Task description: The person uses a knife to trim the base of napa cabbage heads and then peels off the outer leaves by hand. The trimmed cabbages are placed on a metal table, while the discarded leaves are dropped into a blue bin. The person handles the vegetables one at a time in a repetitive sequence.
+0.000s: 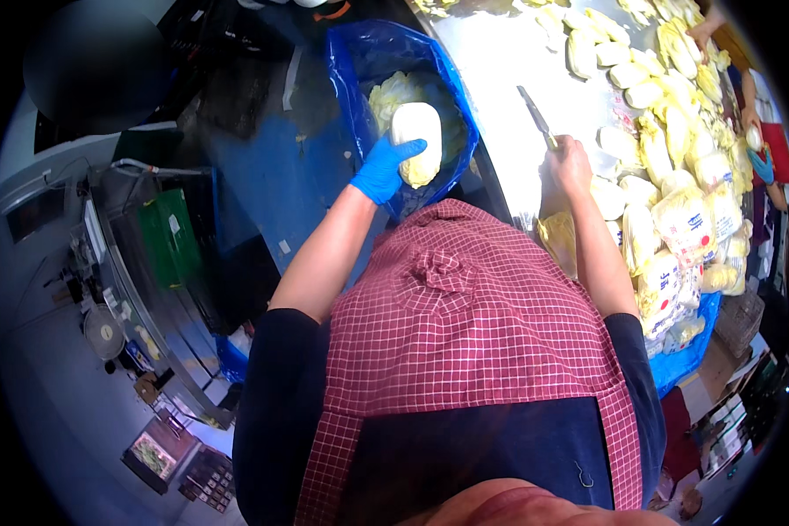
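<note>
My left hand (386, 167), in a blue glove, grips a napa cabbage (418, 141) over a container lined with a blue plastic bag (468, 125). Loose pale leaves (394, 95) lie inside the bag, partly hidden behind the cabbage. On the right, my bare right hand (571, 164) holds a knife (534, 110) by its handle above the bright metal table (480, 72); the blade points away from me. Trimmed napa cabbages (644, 94) lie beyond that hand, and cabbages in printed plastic wrappers (684, 223) are piled to its right.
Across the table at the right rim are a co-worker's blue-gloved hand (761, 166) and bare hand (751, 121); another hand (700, 34) touches cabbages farther up. A green crate (171, 237) stands at the left. Blue plastic (690, 358) hangs below the wrapped pile.
</note>
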Demonstrator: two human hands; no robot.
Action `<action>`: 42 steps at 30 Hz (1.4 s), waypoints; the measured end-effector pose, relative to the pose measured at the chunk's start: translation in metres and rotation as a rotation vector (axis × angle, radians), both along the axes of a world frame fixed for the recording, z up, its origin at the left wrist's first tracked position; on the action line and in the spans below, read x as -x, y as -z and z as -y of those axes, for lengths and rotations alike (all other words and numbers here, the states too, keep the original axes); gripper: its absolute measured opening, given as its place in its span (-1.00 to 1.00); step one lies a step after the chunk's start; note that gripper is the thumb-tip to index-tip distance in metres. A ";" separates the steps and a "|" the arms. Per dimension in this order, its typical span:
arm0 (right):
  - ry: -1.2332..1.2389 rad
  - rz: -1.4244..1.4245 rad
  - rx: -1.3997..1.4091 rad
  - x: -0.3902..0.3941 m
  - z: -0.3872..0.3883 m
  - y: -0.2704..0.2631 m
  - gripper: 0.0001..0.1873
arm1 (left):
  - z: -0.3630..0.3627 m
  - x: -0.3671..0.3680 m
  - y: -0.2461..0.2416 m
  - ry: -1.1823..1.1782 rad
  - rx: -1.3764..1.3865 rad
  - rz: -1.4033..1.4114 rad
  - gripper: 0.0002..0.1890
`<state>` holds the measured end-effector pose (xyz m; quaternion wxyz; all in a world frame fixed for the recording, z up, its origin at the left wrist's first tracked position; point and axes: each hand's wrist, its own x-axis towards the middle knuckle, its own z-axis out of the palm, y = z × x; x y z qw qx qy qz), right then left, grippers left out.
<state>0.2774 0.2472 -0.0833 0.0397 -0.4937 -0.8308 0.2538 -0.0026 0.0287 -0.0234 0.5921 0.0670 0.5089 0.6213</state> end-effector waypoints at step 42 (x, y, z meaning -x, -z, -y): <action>-0.624 -0.088 0.498 0.102 0.093 -0.100 -0.58 | 0.058 -0.019 0.035 0.112 0.108 -0.650 -0.31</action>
